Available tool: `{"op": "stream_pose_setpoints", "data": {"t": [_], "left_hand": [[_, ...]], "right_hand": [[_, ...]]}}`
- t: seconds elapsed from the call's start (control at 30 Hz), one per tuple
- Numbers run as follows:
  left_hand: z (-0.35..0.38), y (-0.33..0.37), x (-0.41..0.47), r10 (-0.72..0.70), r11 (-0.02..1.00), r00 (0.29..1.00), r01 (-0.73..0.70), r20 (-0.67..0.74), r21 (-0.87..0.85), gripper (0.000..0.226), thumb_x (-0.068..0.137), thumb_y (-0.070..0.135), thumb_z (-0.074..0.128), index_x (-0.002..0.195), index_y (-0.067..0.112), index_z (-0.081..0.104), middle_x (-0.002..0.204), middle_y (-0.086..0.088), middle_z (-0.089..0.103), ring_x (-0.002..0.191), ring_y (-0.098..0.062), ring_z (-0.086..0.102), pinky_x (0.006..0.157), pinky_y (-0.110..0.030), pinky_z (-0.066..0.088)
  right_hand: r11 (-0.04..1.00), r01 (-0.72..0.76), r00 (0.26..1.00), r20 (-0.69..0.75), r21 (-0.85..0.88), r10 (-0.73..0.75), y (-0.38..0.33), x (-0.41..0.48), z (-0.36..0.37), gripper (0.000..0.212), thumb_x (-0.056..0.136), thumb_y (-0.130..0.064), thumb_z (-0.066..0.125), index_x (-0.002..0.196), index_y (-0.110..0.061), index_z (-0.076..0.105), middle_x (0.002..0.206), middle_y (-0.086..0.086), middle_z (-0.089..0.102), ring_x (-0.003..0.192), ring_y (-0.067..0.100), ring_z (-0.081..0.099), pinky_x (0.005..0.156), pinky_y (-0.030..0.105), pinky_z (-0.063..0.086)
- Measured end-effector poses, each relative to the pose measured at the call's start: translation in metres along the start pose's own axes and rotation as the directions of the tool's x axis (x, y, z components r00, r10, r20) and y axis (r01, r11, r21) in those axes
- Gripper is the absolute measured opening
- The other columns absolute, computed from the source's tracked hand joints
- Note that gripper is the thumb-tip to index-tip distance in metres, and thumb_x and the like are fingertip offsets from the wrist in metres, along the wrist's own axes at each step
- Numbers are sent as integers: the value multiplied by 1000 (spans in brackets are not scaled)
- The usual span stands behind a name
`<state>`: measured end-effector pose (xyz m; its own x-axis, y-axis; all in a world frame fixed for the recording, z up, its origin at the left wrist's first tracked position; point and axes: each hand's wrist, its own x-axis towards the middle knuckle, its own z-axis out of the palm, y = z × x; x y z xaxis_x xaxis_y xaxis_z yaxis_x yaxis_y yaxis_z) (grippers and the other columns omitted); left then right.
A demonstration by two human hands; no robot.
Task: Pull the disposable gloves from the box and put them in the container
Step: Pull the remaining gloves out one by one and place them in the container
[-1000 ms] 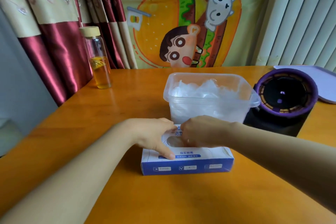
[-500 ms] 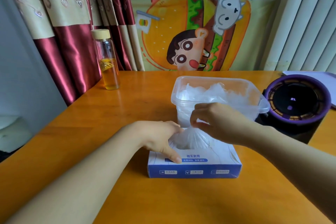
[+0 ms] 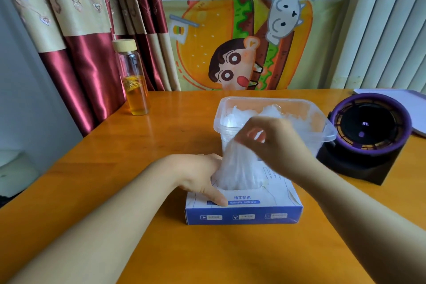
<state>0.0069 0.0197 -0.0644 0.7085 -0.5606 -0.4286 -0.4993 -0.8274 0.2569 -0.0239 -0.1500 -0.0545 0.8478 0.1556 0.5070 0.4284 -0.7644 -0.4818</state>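
Head view: the left hand (image 3: 198, 175) lies spread on the top of the blue box (image 3: 244, 212), fingers straight and pressing it onto the desk (image 3: 138, 168). Just right of it, the right hand (image 3: 274, 143) pinches a clear glove (image 3: 237, 168) whose lower end sits in the box opening. The container (image 3: 322, 120), just behind this hand, holds crumpled gloves.

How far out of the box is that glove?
Partly out: the right hand pinches the glove above the box, and the glove's lower end is inside it.
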Motion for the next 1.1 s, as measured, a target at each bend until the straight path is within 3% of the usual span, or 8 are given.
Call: {"op": "stream_pose_setpoints", "data": {"t": [0.2, 0.37, 0.5, 0.6, 0.7, 0.77, 0.9, 1.1], "left_hand": [[0, -5, -8, -89, 982, 996, 87, -1, -170, 66, 76, 52, 72, 133, 33, 42, 134, 13, 49, 118, -13, 50, 98, -25, 40], [-12, -9, -24, 131, 889, 960, -224, -248, -400, 47, 73, 56, 69, 114, 53, 47, 121, 31, 54, 111, 9, 53, 90, -9, 43], [-18, 2, -22, 159, 637, 808, -523, -567, -566, 70, 77, 49, 73, 139, 42, 40, 140, 19, 48, 129, -5, 47, 105, -26, 41], [-24, 22, -10, -1, 530, 739, -570, -673, -628, 57, 71, 50, 76, 120, 60, 48, 139, 11, 52, 125, -14, 53, 100, -40, 48], [-34, 37, 2, -57, 607, 671, -564, -739, -559, 8, 89, 25, 67, 91, 18, 72, 96, -11, 70, 89, -14, 67, 83, -43, 53], [-38, 38, 9, -207, 594, 644, -515, -736, -618, 39, 94, 3, 56, 58, 16, 64, 56, -4, 58, 56, -6, 57, 67, -33, 47], [-42, 33, 19, -463, 503, 534, -499, -708, -705, 34, 94, 9, 57, 65, 23, 46, 62, 5, 48, 61, -15, 49, 60, -22, 40], [-47, 25, 23, -525, 446, 554, -468, -646, -763, 16, 93, 12, 55, 81, 18, 63, 68, 0, 60, 65, -15, 58, 55, -23, 41]], "right_hand": [[998, -15, 991, -135, 61, 23, -13, 17, -29, 15, 88, -29, 64, 89, -17, 72, 85, -10, 68, 79, -2, 61, 69, 5, 43], [945, -188, 974, -76, 269, 215, -1, 15, -40, 16, 91, -29, 61, 86, -18, 71, 78, -6, 69, 62, -5, 58, 57, 6, 42], [728, -381, 921, 166, 570, 352, 2, 15, -37, 27, 94, -22, 56, 84, -2, 70, 81, 14, 70, 77, 25, 66, 82, 38, 54], [529, -471, 879, 330, 706, 344, 1, 11, -32, 28, 96, -10, 49, 76, -1, 67, 71, 12, 66, 64, 19, 65, 69, 31, 56], [379, -506, 847, 363, 775, 387, 6, 10, -26, 42, 98, -4, 37, 63, -7, 61, 54, 4, 61, 40, 5, 58, 43, 16, 48], [381, -524, 838, 382, 762, 389, 6, 6, -30, 30, 95, -7, 50, 67, -15, 56, 56, -1, 58, 35, -3, 54, 43, 12, 44], [219, -543, 812, 442, 810, 381, 19, 3, -44, 60, 72, -63, 59, 100, -10, 69, 100, 13, 71, 88, 21, 70, 71, 33, 55], [580, -471, 882, 360, 664, 305, 20, -11, -43, 68, 60, -71, 69, 116, -34, 59, 118, -10, 65, 103, 7, 64, 89, 39, 53]]}}
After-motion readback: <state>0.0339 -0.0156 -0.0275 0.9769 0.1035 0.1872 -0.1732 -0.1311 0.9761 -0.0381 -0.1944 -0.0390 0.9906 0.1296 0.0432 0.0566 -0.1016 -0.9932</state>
